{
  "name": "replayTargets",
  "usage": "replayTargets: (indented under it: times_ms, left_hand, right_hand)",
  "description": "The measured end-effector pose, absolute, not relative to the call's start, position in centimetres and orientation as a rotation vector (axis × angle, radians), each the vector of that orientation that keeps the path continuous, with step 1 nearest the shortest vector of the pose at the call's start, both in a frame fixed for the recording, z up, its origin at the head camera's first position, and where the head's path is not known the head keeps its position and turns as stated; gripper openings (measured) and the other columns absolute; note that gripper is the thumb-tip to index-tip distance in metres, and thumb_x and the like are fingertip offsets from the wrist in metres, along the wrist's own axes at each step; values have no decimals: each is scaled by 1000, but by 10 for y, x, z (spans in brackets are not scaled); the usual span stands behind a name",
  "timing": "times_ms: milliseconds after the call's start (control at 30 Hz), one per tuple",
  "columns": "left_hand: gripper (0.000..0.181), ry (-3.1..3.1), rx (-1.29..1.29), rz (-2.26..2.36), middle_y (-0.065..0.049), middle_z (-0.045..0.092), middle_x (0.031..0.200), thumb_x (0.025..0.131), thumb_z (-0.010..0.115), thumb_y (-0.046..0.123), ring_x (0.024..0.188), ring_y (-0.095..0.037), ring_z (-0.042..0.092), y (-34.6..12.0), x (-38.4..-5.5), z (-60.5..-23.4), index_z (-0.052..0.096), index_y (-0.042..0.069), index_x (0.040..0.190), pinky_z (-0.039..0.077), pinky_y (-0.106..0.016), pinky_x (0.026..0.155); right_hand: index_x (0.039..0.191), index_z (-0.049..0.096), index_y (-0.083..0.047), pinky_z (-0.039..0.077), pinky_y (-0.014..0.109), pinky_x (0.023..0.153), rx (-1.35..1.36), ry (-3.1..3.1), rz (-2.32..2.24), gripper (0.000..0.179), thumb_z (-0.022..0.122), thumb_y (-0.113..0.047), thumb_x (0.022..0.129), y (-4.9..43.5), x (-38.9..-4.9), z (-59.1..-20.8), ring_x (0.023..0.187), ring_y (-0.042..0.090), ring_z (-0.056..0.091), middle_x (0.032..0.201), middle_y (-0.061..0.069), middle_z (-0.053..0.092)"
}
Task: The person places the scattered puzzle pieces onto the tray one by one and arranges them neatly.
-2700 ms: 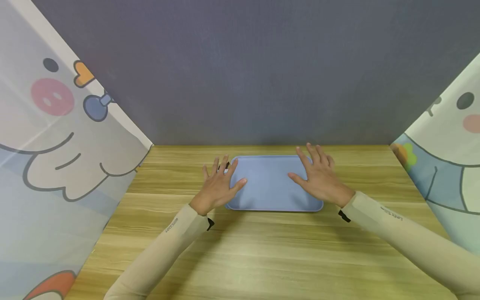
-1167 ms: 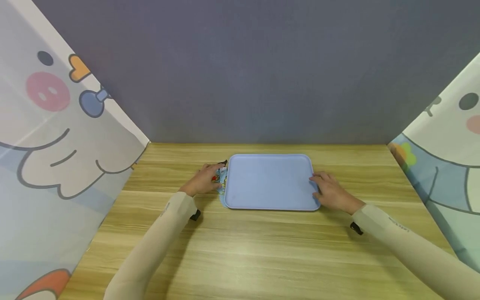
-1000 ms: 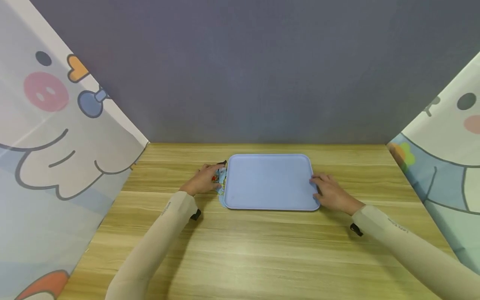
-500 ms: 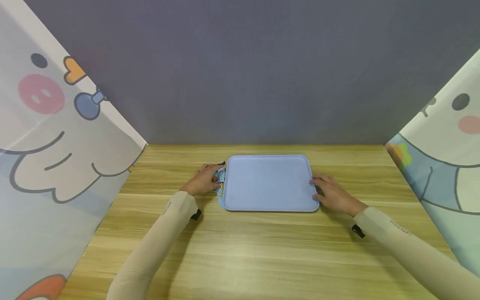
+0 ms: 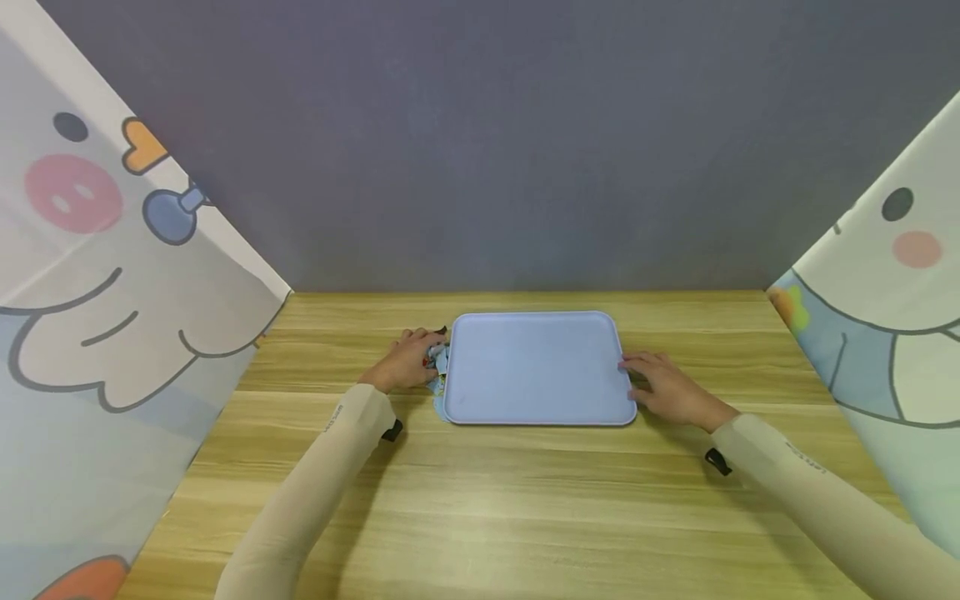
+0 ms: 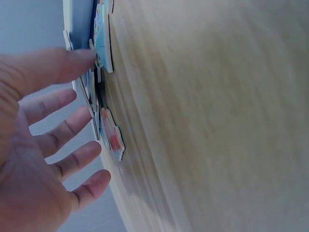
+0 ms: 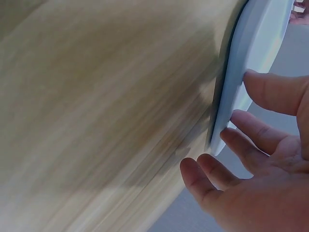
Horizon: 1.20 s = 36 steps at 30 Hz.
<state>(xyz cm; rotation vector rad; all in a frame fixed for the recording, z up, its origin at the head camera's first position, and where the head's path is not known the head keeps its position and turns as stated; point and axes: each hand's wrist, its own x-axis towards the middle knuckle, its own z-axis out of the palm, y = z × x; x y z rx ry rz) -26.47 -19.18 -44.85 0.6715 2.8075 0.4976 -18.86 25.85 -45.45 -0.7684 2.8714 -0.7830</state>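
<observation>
A pale blue rectangular tray lies flat on the wooden table. Several thin, flat pieces with colourful prints lie loosely bunched along its left edge, partly hidden by my left hand. In the left wrist view, the thumb touches the stacked pieces, some tilted and overlapping, and the fingers are spread beside them. My right hand is at the tray's right edge. In the right wrist view, its thumb and fingertips meet the tray rim without curling round it.
The wooden table extends in front of the tray and to both sides. A dark grey wall rises behind it. Cartoon-printed panels stand at left and right. A black piece shows past the left fingertips.
Both hands, earlier spread above the tray, have come down and outward to its left and right edges. Over the last second they barely move; the printed pieces bunch slightly closer.
</observation>
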Motion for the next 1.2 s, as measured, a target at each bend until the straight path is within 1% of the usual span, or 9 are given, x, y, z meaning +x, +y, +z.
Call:
replayTargets:
  times_ms: [267,433,600,700,833,933,1000,1067,1200]
  left_hand:
    - [68,2772,638,500,-12,40,139,82,74,24,126,-36,29,-192,-264,-447,44,14,141,20,-63,101]
    - [72,2759,614,505,-12,36,144,80,77,30,132,-37,24,-193,-264,-447,42,16,142,15,-63,104]
    - [71,2746,621,536,-13,35,145,80,76,28,135,-40,20,-193,-263,-445,43,15,142,13,-65,104]
    - [68,2748,643,540,-14,37,143,82,74,24,133,-41,22,-193,-261,-444,43,14,141,14,-65,103]
    - [67,2764,676,534,-15,41,137,82,73,19,124,-37,30,-192,-260,-443,43,10,141,23,-62,99]
    - [69,2779,697,536,-15,40,133,82,72,16,117,-34,33,-192,-260,-443,40,7,142,29,-57,93]
    - [70,2792,714,549,-15,39,133,82,71,15,116,-32,32,-192,-260,-443,38,6,143,30,-54,92]
    - [69,2808,748,559,-13,38,133,82,70,13,117,-31,33,-191,-261,-443,37,5,143,30,-52,95]
    - [67,2831,845,580,-11,41,130,82,71,9,119,-29,35,-187,-264,-443,40,3,140,30,-48,100]
  right_hand:
    - [122,53,12,24,59,100,-766,2887,-781,43,67,0,83,257,-188,-457,122,47,36,133,29,44]
    - [123,53,12,27,59,99,-750,2881,-787,43,67,0,83,255,-185,-455,121,48,35,133,29,43]
    - [122,53,13,27,58,98,-756,2887,-795,43,66,1,83,254,-183,-455,120,47,36,133,30,43]
    - [122,53,14,25,58,100,-760,2893,-798,43,66,2,82,254,-182,-455,121,47,36,132,30,44]
    - [121,52,14,19,60,103,-763,2883,-808,43,66,2,83,254,-182,-455,123,47,36,133,30,43]
    - [122,53,14,20,61,102,-740,2874,-826,43,67,0,83,254,-180,-455,123,48,35,134,30,43]
    - [123,53,13,23,61,101,-723,2874,-835,44,67,-1,84,255,-180,-455,123,49,35,135,30,43]
    - [124,53,12,26,60,100,-706,2882,-833,44,67,-2,84,255,-179,-456,123,49,34,136,29,43]
    - [126,53,11,26,60,101,-698,2893,-814,46,68,-3,84,255,-180,-458,123,49,36,137,27,43]
